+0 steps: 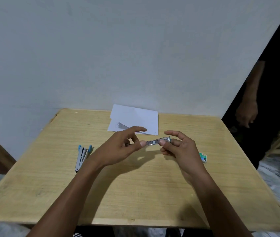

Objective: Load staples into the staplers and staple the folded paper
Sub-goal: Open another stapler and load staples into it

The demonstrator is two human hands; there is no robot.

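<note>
above the middle of the pale wooden table [135,194], the left hand [118,147] pinched one end of a small silver stapler with a teal end [154,142] under its thumb, index finger stretched out. the right hand [182,147] gripped the other end, thumb on top and fingers curled beneath. a second silver stapler with blue tips [82,155] lay splayed open to the left. a folded white paper [135,118] rested at the far edge. a small green and white staple box [203,157] sat to the right.
</note>
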